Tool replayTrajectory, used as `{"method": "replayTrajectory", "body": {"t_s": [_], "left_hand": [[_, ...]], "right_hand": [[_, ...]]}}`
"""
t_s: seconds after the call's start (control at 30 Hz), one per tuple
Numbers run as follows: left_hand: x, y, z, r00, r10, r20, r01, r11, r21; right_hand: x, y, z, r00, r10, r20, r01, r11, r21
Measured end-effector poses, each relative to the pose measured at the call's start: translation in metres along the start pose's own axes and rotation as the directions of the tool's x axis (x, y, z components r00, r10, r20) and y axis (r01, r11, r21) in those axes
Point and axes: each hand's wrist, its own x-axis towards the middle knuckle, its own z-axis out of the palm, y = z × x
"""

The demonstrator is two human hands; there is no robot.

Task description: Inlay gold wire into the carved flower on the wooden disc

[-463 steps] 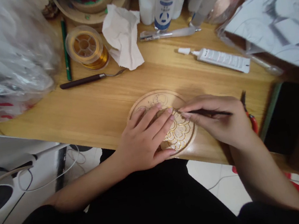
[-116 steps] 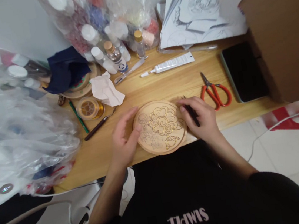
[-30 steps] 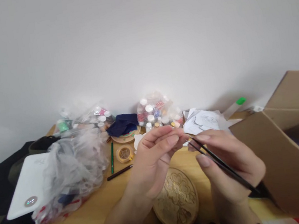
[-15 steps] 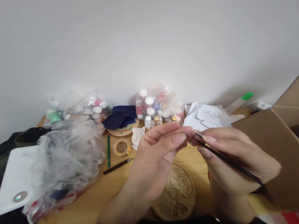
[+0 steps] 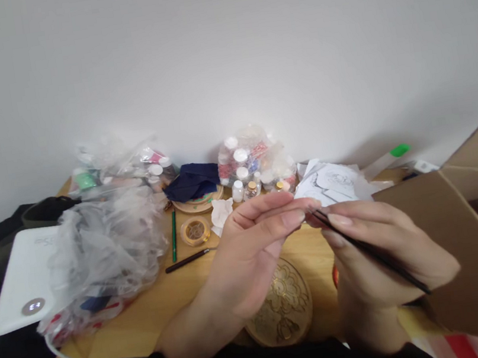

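Note:
In the middle of the view, my right hand (image 5: 379,248) is closed around dark, slim tweezers (image 5: 371,252). Their tips point up and left, right at the fingertips of my left hand (image 5: 254,254). My left thumb is pressed against the fingers; whatever they pinch is too small to make out. Below my hands lies a round wooden plaque (image 5: 284,304) with a flower pattern outlined in gold-coloured lines, partly covered by my left hand and wrist. A spool of gold-coloured wire (image 5: 195,231) lies to the left of my left hand.
Behind are bagged bottles (image 5: 240,158), dark blue cloth (image 5: 192,181) and printed papers (image 5: 329,180). A green pencil (image 5: 174,236) and a dark-handled tool (image 5: 187,261) lie left. A cardboard box (image 5: 444,232) borders the right, a plastic bag (image 5: 114,245) and white lamp-like panel (image 5: 20,277) the left.
My hands and the tweezers have shifted slightly right in view, with the tweezer tips now closer together at my left fingertips. The camera view has moved a little.

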Motion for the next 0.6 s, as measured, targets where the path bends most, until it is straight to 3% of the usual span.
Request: {"method": "replayTrajectory", "body": {"t_s": [0.2, 0.6], "left_hand": [[-0.0009, 0.0011, -0.0002, 1.000, -0.003, 0.005, 0.003, 1.000, 0.005], [-0.0031, 0.0003, -0.0017, 1.000, -0.018, -0.002, 0.018, 0.999, 0.046]], "right_hand": [[-0.0002, -0.0038, -0.0023, 0.997, 0.073, 0.030, -0.073, 0.997, 0.023], [-0.0023, 0.0007, -0.0013, 1.000, 0.010, -0.005, -0.010, 1.000, 0.006]]}}
